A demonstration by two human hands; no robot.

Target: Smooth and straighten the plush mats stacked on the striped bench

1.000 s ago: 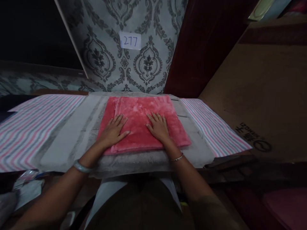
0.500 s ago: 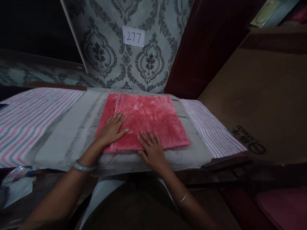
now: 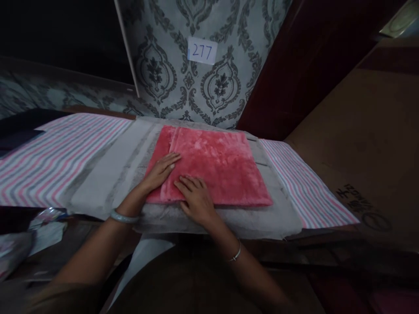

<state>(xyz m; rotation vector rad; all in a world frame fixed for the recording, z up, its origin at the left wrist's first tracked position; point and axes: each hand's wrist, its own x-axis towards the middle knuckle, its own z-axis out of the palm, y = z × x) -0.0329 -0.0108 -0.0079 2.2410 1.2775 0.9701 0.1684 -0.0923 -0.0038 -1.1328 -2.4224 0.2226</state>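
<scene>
A folded pink plush cloth (image 3: 225, 165) lies flat in front of me, with a raised fold edge running along its left side. My left hand (image 3: 161, 171) rests on that left part, fingers stretched out and pointing right. Close by, my right hand (image 3: 195, 196) lies palm down over the front edge of the cloth, its fingers extended toward the left. Neither hand grips anything. Beneath the pink cloth is a grey plush cloth (image 3: 101, 170) with lighter bands.
A striped pink, grey and white cloth (image 3: 65, 157) covers the table on both sides. Behind stands a patterned wall with a paper card marked 277 (image 3: 202, 51). A large cardboard box (image 3: 363, 144) is at the right, a dark screen (image 3: 62, 39) at the upper left.
My right hand has slid left across the pink cloth toward my left hand. My left hand's fingers have drawn closer together. The whole view has shifted somewhat, moving the scene rightward.
</scene>
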